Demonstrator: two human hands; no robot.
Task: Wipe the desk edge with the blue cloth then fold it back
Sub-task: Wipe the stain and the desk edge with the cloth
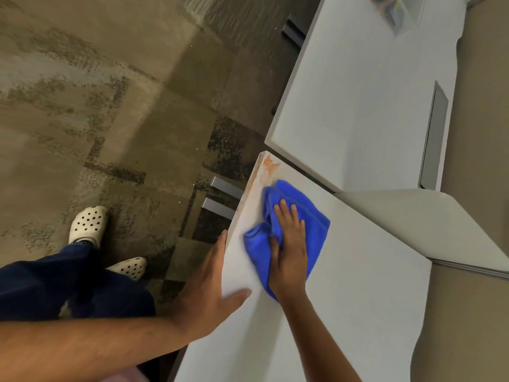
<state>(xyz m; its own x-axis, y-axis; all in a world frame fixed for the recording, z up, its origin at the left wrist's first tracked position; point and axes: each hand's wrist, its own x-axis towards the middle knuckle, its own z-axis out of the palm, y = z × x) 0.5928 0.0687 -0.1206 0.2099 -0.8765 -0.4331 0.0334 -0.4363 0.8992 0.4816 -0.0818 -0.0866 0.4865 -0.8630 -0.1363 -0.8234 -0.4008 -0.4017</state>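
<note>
A crumpled blue cloth (314,219) lies on the white desk (344,299) close to its left edge. My right hand (290,244) presses flat on the cloth, fingers spread and pointing toward the desk's far corner. An orange smear (268,165) marks that corner and runs down the edge, just beyond the cloth. My left hand (212,282) grips the desk's left edge nearer to me, thumb lying on the top surface and fingers wrapped over the side.
A second white desk (358,92) adjoins beyond the corner, with a grey cable slot (435,133) and a clear folder (396,9) at its far end. A light partition (429,224) stands to the right. Carpet, grey desk legs (223,197) and my feet lie left.
</note>
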